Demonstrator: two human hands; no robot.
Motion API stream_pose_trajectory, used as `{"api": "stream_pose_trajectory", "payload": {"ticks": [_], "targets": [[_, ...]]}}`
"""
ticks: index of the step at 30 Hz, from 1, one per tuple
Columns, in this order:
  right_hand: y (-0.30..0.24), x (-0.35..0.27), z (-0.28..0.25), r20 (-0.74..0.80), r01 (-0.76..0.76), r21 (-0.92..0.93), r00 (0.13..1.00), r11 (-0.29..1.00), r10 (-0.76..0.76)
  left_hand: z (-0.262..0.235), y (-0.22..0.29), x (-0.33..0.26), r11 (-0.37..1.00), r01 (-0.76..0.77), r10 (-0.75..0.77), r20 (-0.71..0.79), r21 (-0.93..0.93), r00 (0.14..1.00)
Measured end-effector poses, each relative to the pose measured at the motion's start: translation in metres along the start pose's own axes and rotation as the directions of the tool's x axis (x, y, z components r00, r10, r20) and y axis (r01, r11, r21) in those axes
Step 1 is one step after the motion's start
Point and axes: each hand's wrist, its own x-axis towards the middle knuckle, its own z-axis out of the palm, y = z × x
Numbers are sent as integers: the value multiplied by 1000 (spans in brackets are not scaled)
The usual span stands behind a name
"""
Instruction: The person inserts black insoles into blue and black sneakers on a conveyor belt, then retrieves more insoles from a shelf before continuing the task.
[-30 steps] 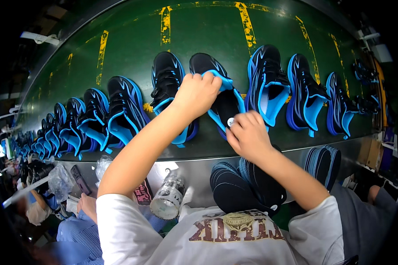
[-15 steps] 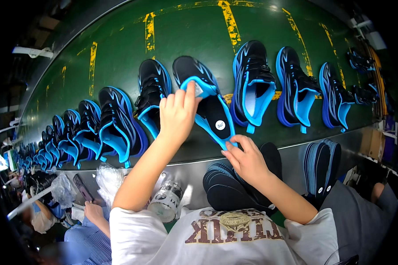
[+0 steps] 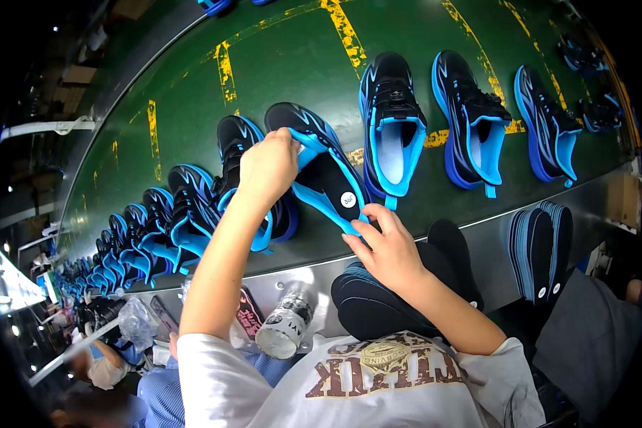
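A black sneaker (image 3: 298,115) with bright blue lining lies at a slant on the green surface, toe away from me. My left hand (image 3: 269,167) is closed on its tongue and pulls the opening wide. The thumb and fingers of my right hand (image 3: 389,246) pinch the blue heel edge. Inside the shoe lies a black insole (image 3: 333,178) with a round white sticker (image 3: 348,199) near its heel end. Another sneaker (image 3: 237,132) stands just left, partly hidden by my left hand and forearm.
More sneakers (image 3: 392,93) stand in a row on both sides along the green belt (image 3: 285,57). On the metal ledge before me are stacked black insoles (image 3: 367,307), more insoles (image 3: 531,250), a jar (image 3: 287,324) and a phone (image 3: 248,314). Another person sits at the left.
My left hand's fingers have gone from pointing along the tongue to curling over it. My right hand stays at the heel. The view has shifted, and a phone beside the jar is now visible.
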Motion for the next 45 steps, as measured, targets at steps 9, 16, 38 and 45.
{"api": "stream_pose_trajectory", "payload": {"ticks": [9, 16, 38, 45], "targets": [[10, 5, -3, 13, 35, 50, 999, 998, -36, -31, 48, -36, 852, -520, 483, 284, 66, 828], [11, 6, -4, 60, 31, 111, 997, 993, -38, 6, 39, -17, 868, -482, 493, 323, -120, 808], [15, 12, -8, 159, 74, 113, 983, 991, -91, 35, 32, 15, 402, -841, 473, 704, 362, 529], [25, -31, -97, 51, -132, 22, 990, 991, 131, 9, 38, -6, 701, -709, 550, 575, 76, 605]]}}
